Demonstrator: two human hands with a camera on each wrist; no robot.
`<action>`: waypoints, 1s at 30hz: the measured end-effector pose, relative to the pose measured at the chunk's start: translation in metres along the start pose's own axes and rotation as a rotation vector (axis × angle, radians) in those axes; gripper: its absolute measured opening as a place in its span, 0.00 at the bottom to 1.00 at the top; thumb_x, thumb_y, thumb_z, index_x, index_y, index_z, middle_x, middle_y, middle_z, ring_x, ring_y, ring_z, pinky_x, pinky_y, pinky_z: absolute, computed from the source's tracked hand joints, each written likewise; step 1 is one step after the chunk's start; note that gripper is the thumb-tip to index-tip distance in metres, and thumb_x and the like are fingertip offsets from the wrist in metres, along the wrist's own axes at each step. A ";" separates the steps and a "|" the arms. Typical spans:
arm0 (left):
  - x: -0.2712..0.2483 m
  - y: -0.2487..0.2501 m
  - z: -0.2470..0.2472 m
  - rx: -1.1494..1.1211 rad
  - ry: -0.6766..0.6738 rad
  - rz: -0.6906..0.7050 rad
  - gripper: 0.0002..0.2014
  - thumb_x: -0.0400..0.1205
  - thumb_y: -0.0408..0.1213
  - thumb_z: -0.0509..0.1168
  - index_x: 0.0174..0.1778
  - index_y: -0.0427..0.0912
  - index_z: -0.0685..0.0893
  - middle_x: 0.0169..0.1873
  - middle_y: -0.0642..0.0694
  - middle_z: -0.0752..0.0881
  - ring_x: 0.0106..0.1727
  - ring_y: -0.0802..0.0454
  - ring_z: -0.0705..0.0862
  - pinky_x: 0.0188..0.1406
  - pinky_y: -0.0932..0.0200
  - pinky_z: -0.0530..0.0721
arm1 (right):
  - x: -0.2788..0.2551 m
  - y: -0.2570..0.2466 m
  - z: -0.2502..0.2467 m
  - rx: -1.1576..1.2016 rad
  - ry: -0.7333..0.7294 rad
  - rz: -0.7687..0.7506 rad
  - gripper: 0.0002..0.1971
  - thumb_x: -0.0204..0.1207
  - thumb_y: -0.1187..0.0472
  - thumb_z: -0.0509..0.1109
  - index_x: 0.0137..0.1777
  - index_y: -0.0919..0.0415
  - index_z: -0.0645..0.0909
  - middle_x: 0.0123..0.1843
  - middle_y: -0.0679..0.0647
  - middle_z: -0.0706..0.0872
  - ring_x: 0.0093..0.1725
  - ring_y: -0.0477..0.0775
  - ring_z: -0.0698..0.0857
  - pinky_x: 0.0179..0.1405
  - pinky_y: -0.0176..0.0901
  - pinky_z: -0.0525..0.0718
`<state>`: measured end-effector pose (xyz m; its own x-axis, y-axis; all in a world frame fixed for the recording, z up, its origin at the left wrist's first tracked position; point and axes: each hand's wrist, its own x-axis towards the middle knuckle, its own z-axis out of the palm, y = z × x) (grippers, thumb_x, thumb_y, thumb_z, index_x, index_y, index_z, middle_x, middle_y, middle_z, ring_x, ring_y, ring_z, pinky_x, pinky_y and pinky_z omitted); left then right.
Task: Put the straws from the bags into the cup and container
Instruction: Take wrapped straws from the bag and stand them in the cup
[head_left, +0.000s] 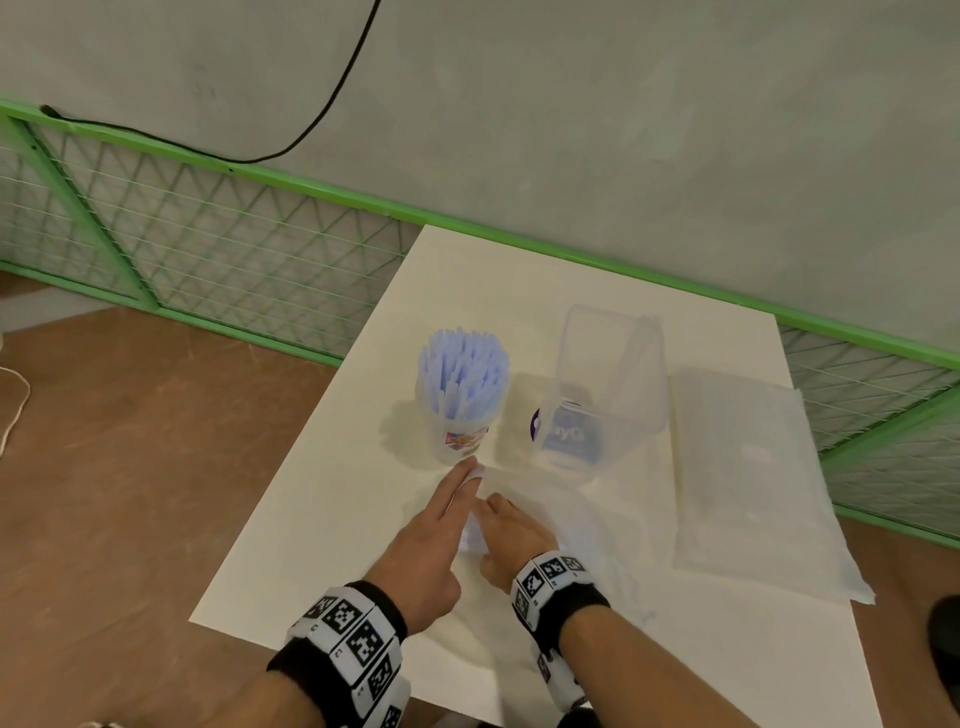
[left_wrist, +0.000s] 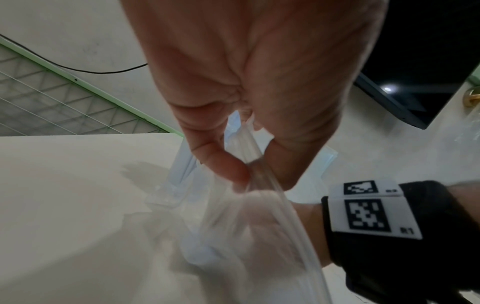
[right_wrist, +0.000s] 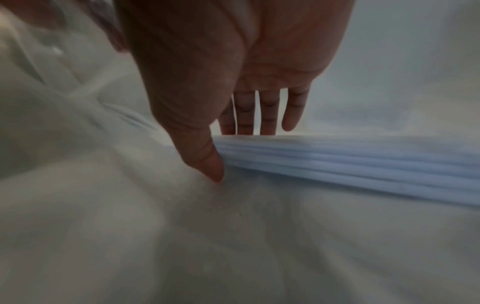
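A clear plastic bag (head_left: 550, 514) lies on the white table (head_left: 322, 519) in front of me. My left hand (head_left: 436, 540) pinches the bag's rim (left_wrist: 255, 164) between thumb and finger. My right hand (head_left: 514, 530) is inside the bag, fingers straight and reaching over a bundle of light-blue straws (right_wrist: 363, 164); its thumb (right_wrist: 210, 162) touches the bundle's end. The fingertips are hidden behind the straws. Just beyond the hands stands a clear cup (head_left: 460, 431) full of light-blue straws (head_left: 462, 369). A tall clear container (head_left: 608, 364) with a purple label stands to its right.
A second clear bag (head_left: 748, 483) lies flat on the table's right side. A green mesh fence (head_left: 208, 244) and a grey wall run behind the table, with a black cable (head_left: 322, 109) hanging down. Brown floor lies to the left.
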<state>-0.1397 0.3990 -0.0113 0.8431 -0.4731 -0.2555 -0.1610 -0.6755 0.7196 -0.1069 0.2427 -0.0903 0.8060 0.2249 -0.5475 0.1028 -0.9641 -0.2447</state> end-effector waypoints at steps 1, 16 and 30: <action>0.000 0.000 0.000 0.002 0.003 0.000 0.51 0.71 0.16 0.59 0.86 0.51 0.43 0.83 0.64 0.36 0.70 0.45 0.75 0.39 0.88 0.67 | -0.001 0.000 0.000 -0.014 0.020 -0.009 0.29 0.75 0.66 0.67 0.76 0.59 0.65 0.74 0.55 0.69 0.75 0.58 0.71 0.77 0.54 0.70; 0.002 -0.020 0.001 -0.017 0.088 -0.030 0.54 0.67 0.16 0.60 0.86 0.55 0.45 0.81 0.71 0.36 0.66 0.53 0.79 0.38 0.69 0.81 | -0.030 0.005 0.001 0.210 0.249 -0.083 0.13 0.78 0.56 0.65 0.34 0.52 0.65 0.35 0.51 0.78 0.37 0.55 0.78 0.42 0.41 0.69; 0.014 -0.028 0.004 -0.038 0.154 -0.024 0.55 0.66 0.16 0.62 0.86 0.54 0.46 0.82 0.71 0.38 0.64 0.53 0.79 0.29 0.78 0.71 | -0.098 0.005 -0.019 0.973 0.561 0.004 0.15 0.74 0.65 0.77 0.29 0.47 0.83 0.34 0.37 0.87 0.37 0.37 0.84 0.44 0.31 0.78</action>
<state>-0.1255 0.4093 -0.0372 0.9156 -0.3631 -0.1729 -0.1231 -0.6623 0.7391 -0.1747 0.2132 -0.0230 0.9790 -0.1095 -0.1721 -0.2015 -0.3888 -0.8990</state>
